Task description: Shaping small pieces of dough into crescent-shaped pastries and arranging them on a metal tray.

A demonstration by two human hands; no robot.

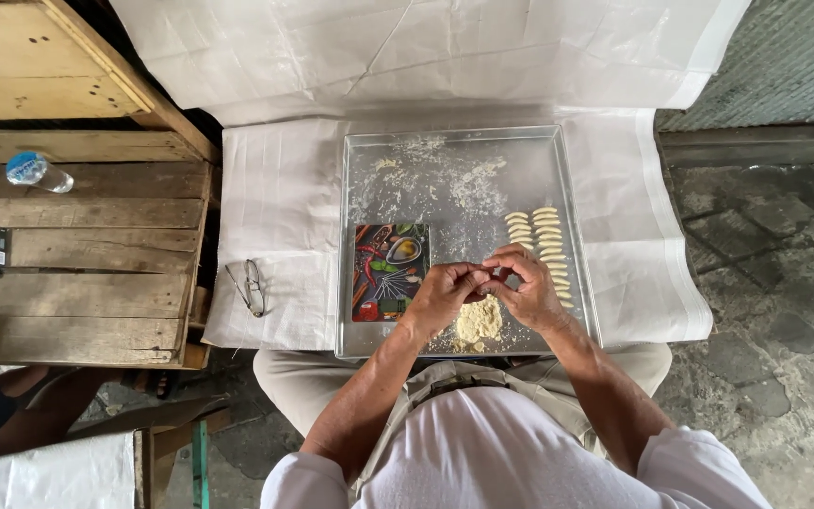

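Both hands meet at centre frame over the metal tray (pixel 360 236), left hand (pixel 440 294) and right hand (pixel 528 287) pinching a small bit of dough between the fingertips. Below them sits a crumbly dough heap (pixel 479 320). Shaped dough pieces (pixel 541 238) line up at right; a colourful patterned board (pixel 389 271) lies left, eyeglasses (pixel 249 286) beyond.
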